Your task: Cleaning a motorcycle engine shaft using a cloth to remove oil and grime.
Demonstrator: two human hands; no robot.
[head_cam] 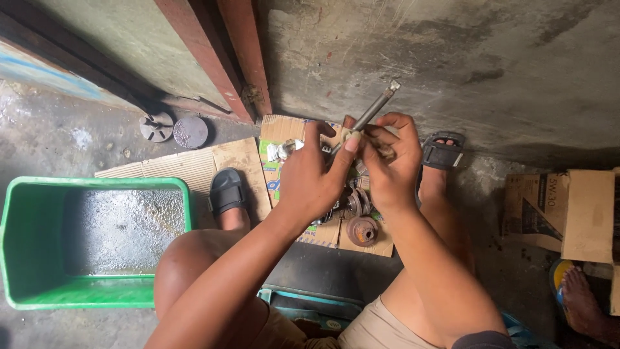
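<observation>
My left hand (pixel 311 178) and my right hand (pixel 387 158) meet in front of me, both gripping a thin grey metal rod (pixel 373 110) that points up and to the right, with a small fitting at its tip. The fingers of both hands pinch its lower end, which is hidden between them. Below the hands, rusty round metal parts (pixel 361 229) lie on flattened cardboard (pixel 248 158) on the floor between my sandalled feet.
A green plastic tub (pixel 26 258) with a wet bottom stands at the left. Two round metal discs (pixel 174 129) lie by the wall. A cardboard box (pixel 568 213) sits at the right, with another person's foot (pixel 578 297) beside it.
</observation>
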